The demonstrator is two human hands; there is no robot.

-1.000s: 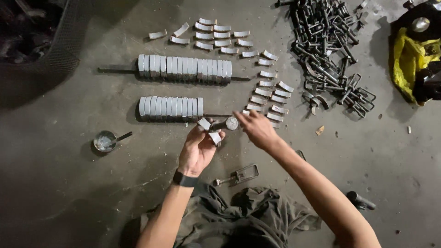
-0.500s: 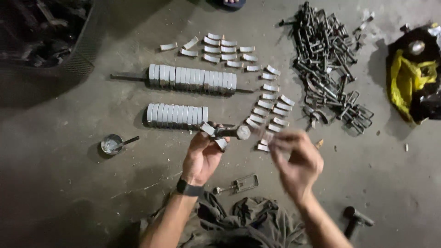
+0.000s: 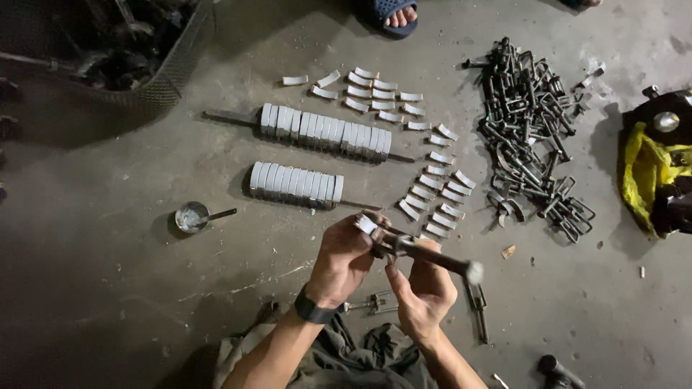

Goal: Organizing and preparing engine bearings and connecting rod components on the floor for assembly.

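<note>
Two stacked rows of plates (image 3: 326, 132) are lying at centre frame, loose curved pieces (image 3: 425, 162) trailing right of them, the tangled clamp pile (image 3: 530, 137) sitting upper right, the small pan (image 3: 192, 216) resting left.

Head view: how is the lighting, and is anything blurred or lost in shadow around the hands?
Head view: light falls on the grey concrete floor at centre and fades to dark at the left edge and the wire mesh basket. The left hand and right hand are sharp and well lit. The dark metal rod they hold has a slightly smeared pale tip. The pale curved metal pieces read clearly.
</note>
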